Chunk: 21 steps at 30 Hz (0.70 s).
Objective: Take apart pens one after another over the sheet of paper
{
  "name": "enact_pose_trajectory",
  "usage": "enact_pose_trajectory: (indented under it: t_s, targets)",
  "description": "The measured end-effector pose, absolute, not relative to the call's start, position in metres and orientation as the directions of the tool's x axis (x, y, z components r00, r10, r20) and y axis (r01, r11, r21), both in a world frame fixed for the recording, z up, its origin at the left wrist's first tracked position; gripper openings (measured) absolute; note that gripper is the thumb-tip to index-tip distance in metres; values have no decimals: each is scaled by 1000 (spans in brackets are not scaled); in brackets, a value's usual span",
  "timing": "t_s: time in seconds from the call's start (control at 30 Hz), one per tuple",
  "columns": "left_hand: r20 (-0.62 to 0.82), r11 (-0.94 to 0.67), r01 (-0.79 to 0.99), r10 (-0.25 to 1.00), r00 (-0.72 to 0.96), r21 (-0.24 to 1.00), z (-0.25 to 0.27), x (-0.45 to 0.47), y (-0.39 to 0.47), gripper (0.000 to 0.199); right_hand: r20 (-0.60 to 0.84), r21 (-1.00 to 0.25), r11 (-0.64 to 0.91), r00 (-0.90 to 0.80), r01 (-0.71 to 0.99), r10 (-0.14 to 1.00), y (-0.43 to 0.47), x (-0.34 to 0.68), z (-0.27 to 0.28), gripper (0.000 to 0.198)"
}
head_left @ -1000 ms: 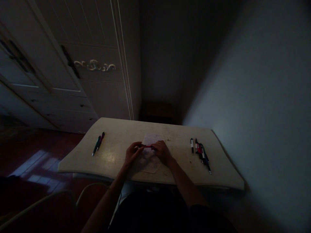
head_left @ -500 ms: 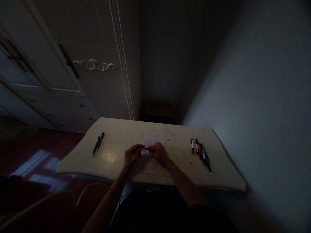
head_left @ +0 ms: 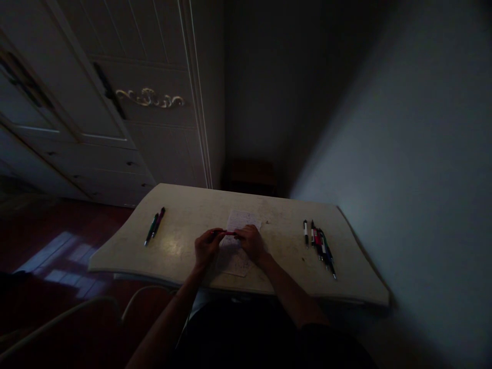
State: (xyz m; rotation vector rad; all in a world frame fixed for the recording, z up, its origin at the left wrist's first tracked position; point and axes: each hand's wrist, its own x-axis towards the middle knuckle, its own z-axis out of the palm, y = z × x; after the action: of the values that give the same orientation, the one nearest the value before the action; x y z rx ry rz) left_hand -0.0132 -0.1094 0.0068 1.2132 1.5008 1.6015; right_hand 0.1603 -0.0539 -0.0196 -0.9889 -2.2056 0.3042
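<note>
A red pen [head_left: 229, 233] is held level between my two hands, above a sheet of paper [head_left: 234, 261] covered in handwriting. My left hand [head_left: 206, 247] is closed on the pen's left end, its thumb and fingers pinching it. On the other end, my right hand [head_left: 251, 242] is closed too, with its fingertips hiding that part of the pen. Both hands are over the middle of the table, near its front edge. Dim light hides the pen's finer details.
The pale table [head_left: 192, 205] has a green pen [head_left: 151, 229] and a purple pen [head_left: 159, 222] at its left. Several pens [head_left: 322, 246] lie grouped at the right, with a white pen [head_left: 306, 233] beside them. A wall [head_left: 423, 179] borders the right; a wardrobe [head_left: 154, 148] stands behind left.
My left hand has shifted slightly left along the pen, its thumb now lying over it. The right hand keeps its grip. The view has tilted very slightly; the other pens lie as before.
</note>
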Motion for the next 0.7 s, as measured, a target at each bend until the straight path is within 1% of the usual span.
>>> enact_pose_trajectory:
  t_s: [0.1, 0.17, 0.33, 0.5, 0.6, 0.7]
  targets:
    - [198, -164, 115, 882, -428, 980, 8, -12, -109, 25, 521, -404, 690, -469, 601, 714, -55, 158, -14, 13]
    - [162, -139, 83, 878, -451, 987, 8, -11, -109, 27, 524, -382, 690, -471, 614, 709, -55, 158, -11, 15]
    - [-13, -13, -54, 892, -452, 998, 11, -9, -109, 36, 540, -352, 697, -473, 624, 697, -55, 157, -8, 20]
    - [-163, 80, -205, 891, -425, 975, 16, -11, -108, 39, 537, -342, 690, -470, 638, 700, -56, 153, -5, 23]
    - [-188, 92, -242, 891, -414, 966, 12, -13, -106, 38, 540, -361, 691, -464, 626, 703, -55, 151, -7, 22]
    - [-137, 56, -220, 917, -375, 974, 6, -14, -102, 37, 544, -430, 690, -442, 582, 713, -53, 152, -12, 22]
